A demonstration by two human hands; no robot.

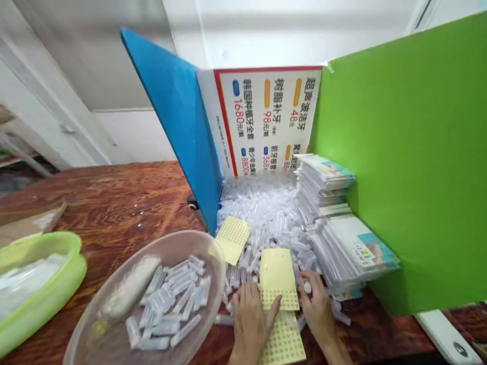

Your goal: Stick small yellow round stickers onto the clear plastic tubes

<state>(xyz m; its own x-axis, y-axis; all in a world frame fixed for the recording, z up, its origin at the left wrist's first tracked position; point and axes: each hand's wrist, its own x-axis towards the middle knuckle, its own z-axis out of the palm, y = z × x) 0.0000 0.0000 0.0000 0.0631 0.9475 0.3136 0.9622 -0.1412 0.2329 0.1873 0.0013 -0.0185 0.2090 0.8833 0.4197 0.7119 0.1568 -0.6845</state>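
Note:
My left hand (249, 319) lies over the left edge of a yellow sheet of small round dot stickers (279, 276), its fingers stretched forward and its thumb apart on the dots. A second dotted sheet (283, 339) shows beneath, partly under the hand. To the right, my right hand (318, 310) has its thumb and fingers closed around a small plastic tube (307, 287), of which only the whitish round end shows. Both hands are at the front of a large heap of small clear plastic tubes (266, 208). Another yellow sticker sheet (233, 238) rests on the heap.
A blue panel (178, 121), a printed price board (266, 116) and a green panel (403, 152) enclose the heap. Stacks of printed cards (352, 248) lean at right. At left are a translucent bowl of tubes (218, 304) and a yellow-green basin (72, 289) on the wooden table (125, 203).

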